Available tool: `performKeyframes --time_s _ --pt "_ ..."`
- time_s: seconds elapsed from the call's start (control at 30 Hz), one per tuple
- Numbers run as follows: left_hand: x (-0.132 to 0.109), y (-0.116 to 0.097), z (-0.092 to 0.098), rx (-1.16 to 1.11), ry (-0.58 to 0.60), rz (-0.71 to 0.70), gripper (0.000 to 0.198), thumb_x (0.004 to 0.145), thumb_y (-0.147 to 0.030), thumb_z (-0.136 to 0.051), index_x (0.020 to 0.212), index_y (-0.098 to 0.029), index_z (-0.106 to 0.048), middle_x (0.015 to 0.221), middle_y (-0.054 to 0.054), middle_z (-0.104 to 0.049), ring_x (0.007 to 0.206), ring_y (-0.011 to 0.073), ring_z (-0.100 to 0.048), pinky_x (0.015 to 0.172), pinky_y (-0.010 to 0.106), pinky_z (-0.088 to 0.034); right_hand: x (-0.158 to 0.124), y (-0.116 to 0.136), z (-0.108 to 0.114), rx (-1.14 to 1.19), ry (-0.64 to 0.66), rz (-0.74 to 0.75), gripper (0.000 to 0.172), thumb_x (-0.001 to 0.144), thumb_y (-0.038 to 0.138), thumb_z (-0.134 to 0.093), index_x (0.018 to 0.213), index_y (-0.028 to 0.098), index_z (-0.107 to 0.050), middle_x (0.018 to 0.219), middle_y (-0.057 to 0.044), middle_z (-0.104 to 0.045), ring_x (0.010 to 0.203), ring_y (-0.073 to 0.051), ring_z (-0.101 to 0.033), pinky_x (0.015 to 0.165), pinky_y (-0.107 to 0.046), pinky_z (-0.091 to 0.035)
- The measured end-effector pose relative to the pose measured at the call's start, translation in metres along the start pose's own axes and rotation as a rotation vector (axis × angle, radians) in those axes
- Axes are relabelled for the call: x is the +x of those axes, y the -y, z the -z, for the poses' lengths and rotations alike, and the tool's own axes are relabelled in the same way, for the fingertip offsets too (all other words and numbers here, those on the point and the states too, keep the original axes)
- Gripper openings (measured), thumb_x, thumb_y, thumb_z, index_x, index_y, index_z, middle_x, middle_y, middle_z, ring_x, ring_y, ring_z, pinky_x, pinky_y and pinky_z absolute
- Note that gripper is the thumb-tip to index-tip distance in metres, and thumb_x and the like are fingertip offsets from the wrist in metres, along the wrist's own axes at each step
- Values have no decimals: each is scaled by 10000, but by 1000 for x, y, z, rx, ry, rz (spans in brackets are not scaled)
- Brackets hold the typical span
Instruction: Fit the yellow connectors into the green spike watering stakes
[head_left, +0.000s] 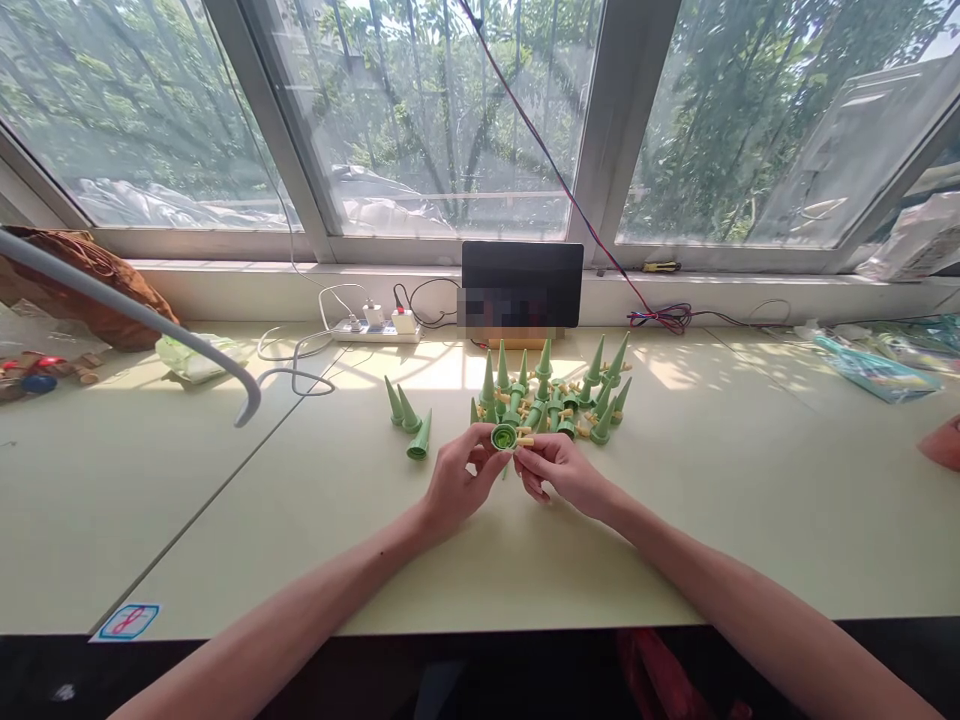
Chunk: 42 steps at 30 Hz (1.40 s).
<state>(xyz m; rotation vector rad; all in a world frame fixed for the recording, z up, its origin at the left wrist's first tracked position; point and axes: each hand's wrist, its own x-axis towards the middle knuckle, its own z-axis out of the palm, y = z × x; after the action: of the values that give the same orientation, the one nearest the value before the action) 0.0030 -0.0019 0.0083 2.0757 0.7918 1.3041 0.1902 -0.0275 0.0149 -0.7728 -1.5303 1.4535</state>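
Near the front of the bench (300, 560), two bare hands meet over a green cone (504, 437), held clear of the surface with its round open end toward the viewer. The left hand (466, 478) has its fingers bent nearly closed about the rim, thumb below and forefinger above; the right hand (564, 472) has thumb and forefinger drawn together at a yellow stub (526, 441) beside the rim, its other fingers loosely curled. The cone is judged light, hollow and stiff, probably moulded plastic, and rather smooth; the broad collar should give the surest hold, whereas the taper would let fingers slide toward the point. The stub, being slender, probably wants a fingertip pinch without sideways bending. Beyond, to the left, lie three loose cones (409, 418), apparently without stubs; directly behind the hands stands a crowded cluster of cones (544, 375), many with stubs. Farther back, a dark screen (523, 280) faces the bench.
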Motion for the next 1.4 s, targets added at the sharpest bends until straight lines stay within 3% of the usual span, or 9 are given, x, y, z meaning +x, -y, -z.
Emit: performKeyframes --time_s 0.2,0.53,0.9,1.23,1.4 --pt "0 -9 1 -142 16 122 190 931 -344 -597 908 -159 -562 625 -55 -486 455 59 -500 429 172 -401 -1 -2 -3 -104 -38 29 336 982 408 -533 743 173 -547 491 56 -490 412 -82 -432 450 -218 -374" --pt "3 -18 2 -346 64 381 368 933 -479 -581 758 -175 -472 488 -89 -414 332 52 -417 361 183 -268 -1 -5 -5 -447 -144 170 282 963 241 -455 685 198 -442 514 54 -437 469 -93 -404 487 -223 -337" --pt "4 -16 1 -457 82 509 466 914 -532 -589 661 -180 -417 495 -70 -448 300 62 -440 316 189 -269 1 -14 0 -647 -177 244 334 991 289 -411 671 202 -367 564 42 -437 499 -93 -381 505 -241 -274" --pt "0 -19 -7 -283 -8 348 361 963 -498 -526 811 -170 -537 504 -78 -429 348 61 -435 351 184 -327 2 -13 -2 -598 -238 267 357 1013 346 -403 682 211 -399 591 35 -435 513 -104 -373 506 -243 -303" --pt "3 -17 1 -94 -1 176 445 1020 -461 -402 690 -175 -491 506 -44 -472 381 73 -474 394 200 -351 1 -9 -5 -583 -279 302 402 1026 398 -390 670 211 -409 582 28 -454 500 -103 -403 507 -241 -330"
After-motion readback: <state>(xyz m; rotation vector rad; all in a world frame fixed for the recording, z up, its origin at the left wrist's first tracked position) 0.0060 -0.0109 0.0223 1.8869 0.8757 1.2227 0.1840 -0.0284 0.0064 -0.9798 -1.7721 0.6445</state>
